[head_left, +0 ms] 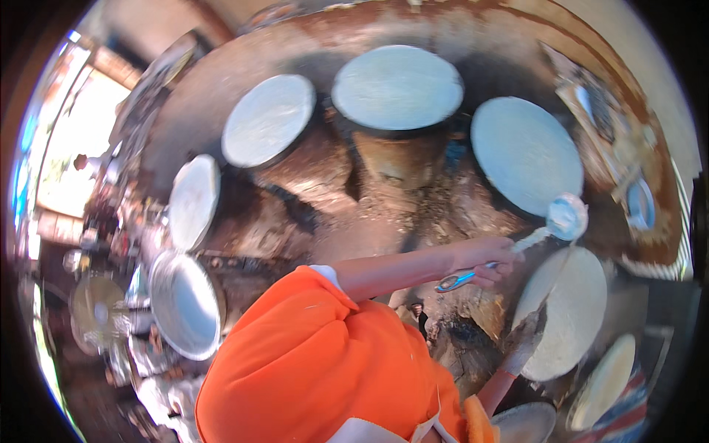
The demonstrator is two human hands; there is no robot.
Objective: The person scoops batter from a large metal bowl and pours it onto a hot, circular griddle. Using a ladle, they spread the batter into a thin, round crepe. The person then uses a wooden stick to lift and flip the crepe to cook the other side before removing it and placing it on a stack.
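My left hand (486,260) is closed round the blue handle of a ladle (567,215). The ladle's round bowl, wet with pale batter, hangs between two round griddles. Just beyond it lies a griddle covered in white batter (526,159). Nearer me is another round griddle (567,325) with a pale, creamy surface. Over this one's left edge is my right hand (524,341), greyish and blurred, its fingers seemingly closed. A thin, dark, stick-like thing runs from it across the griddle; its kind cannot be made out.
More white-topped griddles (397,87) stand on clay bases in an arc. A large metal basin (185,304) sits at left. Charred wood (473,332) lies below the near griddle. At far right are a blue-rimmed container (640,205) and a round pale disc (604,382).
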